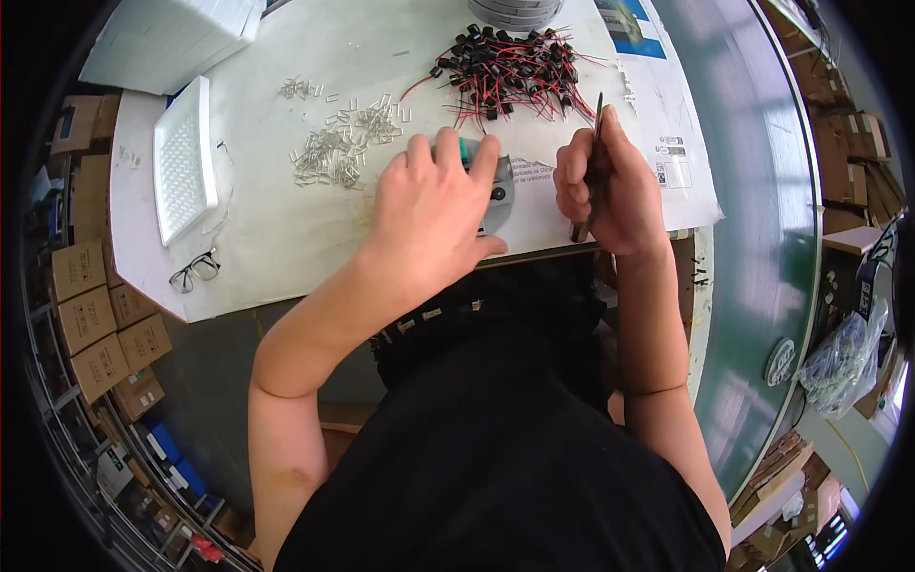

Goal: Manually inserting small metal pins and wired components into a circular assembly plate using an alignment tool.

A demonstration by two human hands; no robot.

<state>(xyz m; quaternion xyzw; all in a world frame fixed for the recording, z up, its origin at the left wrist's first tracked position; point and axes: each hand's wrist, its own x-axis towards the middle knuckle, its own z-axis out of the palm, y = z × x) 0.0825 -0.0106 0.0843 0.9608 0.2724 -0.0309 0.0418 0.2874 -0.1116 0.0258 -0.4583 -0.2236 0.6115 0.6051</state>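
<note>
The left hand (pixel 434 214) lies palm down with its fingers spread over a grey disc-shaped fixture (pixel 501 212), which sits near the front edge of the bench (pixel 276 253), directly before the body. This position probably keeps the fixture steady; whether the fingers also pinch some small piece there, I cannot tell, because the hand covers most of it. The right hand (pixel 618 191) is clenched around a slender dark tool (pixel 598 162), its pointed end directed away from the person; such a full-fist grip seems chosen for firmness.

Beyond the fixture, the black cylindrical components with red wires (pixel 510 74) are heaped a little to the right, and the clear U-shaped pieces (pixel 343 143) are scattered to the left. I suppose they are separated so that the two kinds do not mix and both stay within reach. The eyeglasses (pixel 195 272) and the white tray (pixel 186 162) rest at the left side.

As for writing, the white paper sheet (pixel 667 162) bears small printed lines and boxed marks, and the stacked cartons (pixel 84 315) carry dark print too small to read.
</note>
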